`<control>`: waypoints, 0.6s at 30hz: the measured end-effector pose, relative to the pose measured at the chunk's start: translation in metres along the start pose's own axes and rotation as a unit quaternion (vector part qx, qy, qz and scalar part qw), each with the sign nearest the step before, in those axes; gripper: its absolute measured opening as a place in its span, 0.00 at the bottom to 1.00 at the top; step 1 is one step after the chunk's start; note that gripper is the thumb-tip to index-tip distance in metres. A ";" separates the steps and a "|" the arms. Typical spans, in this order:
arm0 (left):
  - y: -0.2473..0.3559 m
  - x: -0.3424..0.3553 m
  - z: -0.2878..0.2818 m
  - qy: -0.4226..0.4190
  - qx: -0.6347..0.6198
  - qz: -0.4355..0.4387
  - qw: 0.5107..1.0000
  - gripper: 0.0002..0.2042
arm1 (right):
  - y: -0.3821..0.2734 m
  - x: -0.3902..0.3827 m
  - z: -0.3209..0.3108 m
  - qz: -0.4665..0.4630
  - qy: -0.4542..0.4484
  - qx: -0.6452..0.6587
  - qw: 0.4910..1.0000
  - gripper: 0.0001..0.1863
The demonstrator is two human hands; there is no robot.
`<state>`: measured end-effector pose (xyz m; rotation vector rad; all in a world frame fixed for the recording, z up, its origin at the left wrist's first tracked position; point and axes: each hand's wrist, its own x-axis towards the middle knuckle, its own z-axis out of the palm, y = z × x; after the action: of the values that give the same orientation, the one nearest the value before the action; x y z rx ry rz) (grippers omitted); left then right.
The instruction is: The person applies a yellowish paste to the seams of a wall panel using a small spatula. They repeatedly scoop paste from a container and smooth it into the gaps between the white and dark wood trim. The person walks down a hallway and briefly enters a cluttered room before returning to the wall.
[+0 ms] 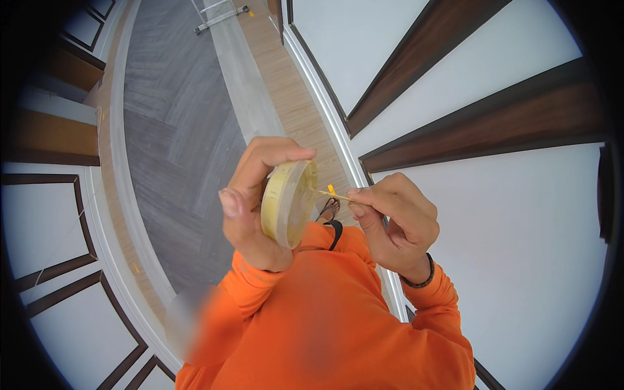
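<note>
The left hand (250, 208) holds a round, flat, pale yellow roll of tape (288, 203) just left of the picture's centre, its edge turned toward the camera. The grip is closed about the roll: the fingers curl over its top rim at 12 o'clock, and the thumb lies along its left face at about 9 o'clock. At 3 o'clock from the roll, the right hand (393, 224) pinches a thin, straw-coloured strip of tape (333, 194) between thumb and forefinger; this grip is narrow and shut on the strip, which runs straight from the pinch to the roll's upper rim. A dark beaded bracelet (421, 279) circles the right wrist. Both forearms wear bright orange sleeves (325, 312) that rise from 6 o'clock. Just below the roll, between the hands, a sandalled foot (329, 209) shows far beneath. A grey wood-plank floor (175, 143) fills the 11 o'clock region, and white wall panels with dark brown wooden trim (494, 123) spread from 1 to 4 o'clock.
</note>
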<state>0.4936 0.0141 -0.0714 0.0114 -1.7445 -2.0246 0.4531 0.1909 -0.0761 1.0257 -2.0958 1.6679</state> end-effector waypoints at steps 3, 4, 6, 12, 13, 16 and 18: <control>0.001 0.001 0.001 -0.006 0.004 -0.001 1.000 0.47 | 0.002 0.000 -0.002 -0.028 -0.007 -0.037 0.999 0.17; 0.001 0.001 0.001 -0.008 0.005 0.000 1.000 0.47 | 0.003 0.000 -0.002 -0.033 -0.006 -0.038 0.999 0.17; 0.000 0.001 0.003 -0.001 0.015 -0.001 1.000 0.46 | 0.004 0.000 -0.002 -0.044 -0.006 -0.039 0.998 0.18; 0.001 0.002 0.006 0.004 0.026 -0.014 1.000 0.45 | 0.001 0.002 -0.005 -0.054 -0.001 -0.053 0.997 0.19; 0.002 0.001 0.006 0.005 0.025 -0.018 1.000 0.45 | 0.001 0.002 -0.005 -0.054 -0.006 -0.052 0.997 0.19; 0.009 -0.001 0.004 0.013 0.028 -0.016 0.999 0.45 | -0.006 0.002 -0.001 -0.058 -0.020 -0.056 0.997 0.21; 0.013 -0.002 0.001 0.007 0.047 -0.021 0.999 0.45 | -0.009 0.002 0.000 -0.065 -0.029 -0.063 0.995 0.22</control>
<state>0.4994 0.0150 -0.0593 0.0909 -1.8430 -1.9656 0.4576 0.1890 -0.0684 1.1563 -2.0925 1.4413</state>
